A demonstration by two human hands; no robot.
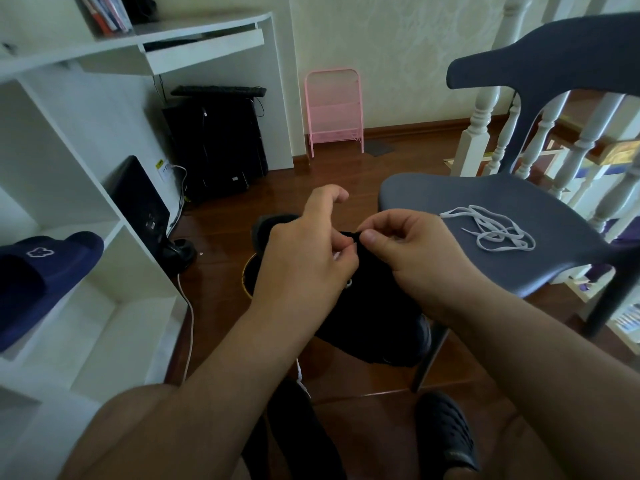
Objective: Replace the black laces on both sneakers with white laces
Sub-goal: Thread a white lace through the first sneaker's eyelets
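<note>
We see both grips meeting over the black sneaker (pixel 367 306): left hand (pixel 304 258) and right hand (pixel 408 251) pinch at its top; white laces (pixel 491 232) lie well apart on the chair seat (pixel 450 199).

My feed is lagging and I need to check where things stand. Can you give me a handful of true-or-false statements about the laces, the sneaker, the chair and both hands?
1. A loose white flat lace lies on the grey plastic chair seat. True.
2. Both the left hand and the right hand work at the black sneaker. True.
3. The grey chair stands to the person's left. False: it stands to the right.
4. A navy slipper sits on the white shelf unit. True.
5. The pink metal rack lies flat on the chair. False: it stands upright against the far wall.
</note>
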